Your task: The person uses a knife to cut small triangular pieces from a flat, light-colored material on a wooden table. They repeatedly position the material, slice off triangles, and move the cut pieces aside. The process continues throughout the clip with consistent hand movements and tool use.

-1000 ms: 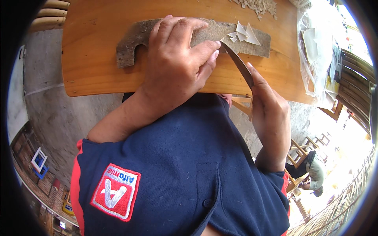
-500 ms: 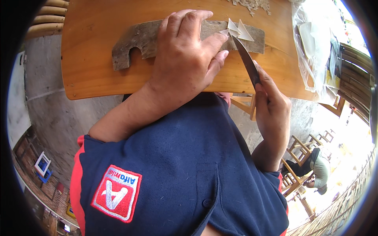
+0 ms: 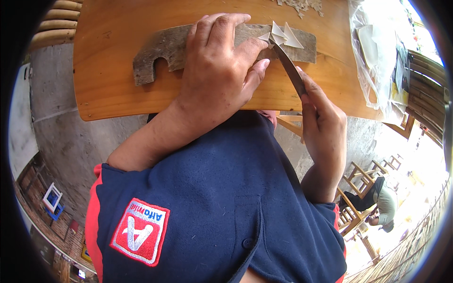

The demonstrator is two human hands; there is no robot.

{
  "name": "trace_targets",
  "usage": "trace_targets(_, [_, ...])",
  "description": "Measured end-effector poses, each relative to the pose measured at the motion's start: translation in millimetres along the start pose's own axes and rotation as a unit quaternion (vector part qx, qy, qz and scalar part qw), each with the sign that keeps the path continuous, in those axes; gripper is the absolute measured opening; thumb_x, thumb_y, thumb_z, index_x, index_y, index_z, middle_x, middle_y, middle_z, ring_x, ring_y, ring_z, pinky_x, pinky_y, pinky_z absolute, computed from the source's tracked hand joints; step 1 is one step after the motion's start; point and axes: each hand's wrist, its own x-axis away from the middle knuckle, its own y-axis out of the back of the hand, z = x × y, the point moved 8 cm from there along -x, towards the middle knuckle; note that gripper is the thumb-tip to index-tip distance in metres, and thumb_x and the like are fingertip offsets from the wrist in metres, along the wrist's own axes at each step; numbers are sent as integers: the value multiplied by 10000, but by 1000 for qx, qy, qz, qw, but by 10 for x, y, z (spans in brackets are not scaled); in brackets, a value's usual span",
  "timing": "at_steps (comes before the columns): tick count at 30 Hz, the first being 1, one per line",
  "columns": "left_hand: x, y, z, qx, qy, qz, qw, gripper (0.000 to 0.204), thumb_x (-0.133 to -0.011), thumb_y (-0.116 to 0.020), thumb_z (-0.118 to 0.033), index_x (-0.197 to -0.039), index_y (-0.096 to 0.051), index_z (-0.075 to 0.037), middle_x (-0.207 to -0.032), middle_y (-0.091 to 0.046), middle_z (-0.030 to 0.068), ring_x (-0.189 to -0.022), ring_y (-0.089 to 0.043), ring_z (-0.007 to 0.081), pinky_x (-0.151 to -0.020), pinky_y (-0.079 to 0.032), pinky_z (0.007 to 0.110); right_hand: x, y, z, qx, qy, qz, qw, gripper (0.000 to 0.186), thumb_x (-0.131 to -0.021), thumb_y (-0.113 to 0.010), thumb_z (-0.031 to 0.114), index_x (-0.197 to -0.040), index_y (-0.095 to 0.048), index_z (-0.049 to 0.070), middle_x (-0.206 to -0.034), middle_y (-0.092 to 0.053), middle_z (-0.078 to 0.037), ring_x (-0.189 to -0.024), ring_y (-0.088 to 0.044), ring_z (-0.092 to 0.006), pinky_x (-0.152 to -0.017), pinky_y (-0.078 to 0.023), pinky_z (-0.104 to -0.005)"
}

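A knife (image 3: 289, 70) with a dark blade is held in my right hand (image 3: 323, 115), its tip touching or just over small pale triangular pieces (image 3: 292, 37) on a weathered wooden board (image 3: 163, 45). My left hand (image 3: 214, 61) rests across the board with its fingers apart. Its index fingertip presses beside the knife tip, at the edge of a thin pale piece (image 3: 265, 37). The thumb lies a little nearer me, over the board's near edge. What is under the left palm and the other fingers is hidden. The board has a rounded notch near its left end.
The board lies on a varnished wooden table (image 3: 111, 85). A pile of small pale scraps (image 3: 302, 5) sits at the far edge of view. Clear plastic bags (image 3: 370, 56) are at the table's right end. Far right, another person (image 3: 384, 203) bends near wooden stools (image 3: 361, 181).
Both hands and the knife have shifted slightly left. The knife tip has moved a little left and toward the left index fingertip. The pale triangles stay almost where they were.
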Motion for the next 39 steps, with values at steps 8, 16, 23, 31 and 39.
trace_targets(8, [9,7,3,12,-13,13,1000,278,-874,-807,-173,-1150,-794,-142,-1361,-618,143,-1243,-552,347,-1073,-449,472,7,79,12,-17,20,-44,999,468,-988,-607,-45,-1421,-679,119,-964,-740,-234,-839,-755,-338,-776,-581,-397])
trace_targets(16, [6,-13,17,4,-5,15,1000,298,-867,-809,-179,-1162,-792,-142,-1366,-620,139,-1264,-544,346,-1083,-440,473,126,22,178,-18,6,-25,1000,465,-994,-608,-45,-1440,-655,78,-855,-695,-149,-724,-672,-208,-699,-554,-340])
trace_targets(23, [8,-22,3,8,-14,15,1000,304,-856,-818,-185,-1154,-789,-137,-1368,-621,137,-1276,-543,344,-1094,-432,476,144,-40,190,-13,-19,7,1000,526,-971,-586,-67,-1476,-600,78,-1013,-728,-272,-903,-754,-414,-784,-579,-454])
trace_targets(31, [17,-15,10,13,-13,15,1000,282,-865,-809,-183,-1143,-791,-140,-1371,-617,140,-1264,-545,351,-1089,-440,482,144,1,223,-2,-12,-4,1000,515,-981,-580,-63,-1479,-596,68,-962,-733,-260,-867,-761,-391,-766,-586,-454])
trace_targets(39, [18,-5,0,17,-20,16,1000,275,-857,-806,-161,-1131,-806,-137,-1368,-619,148,-1260,-547,352,-1089,-445,478,142,-46,285,-1,10,-4,1000,505,-978,-590,-74,-1461,-614,67,-987,-742,-255,-887,-773,-358,-780,-584,-427])
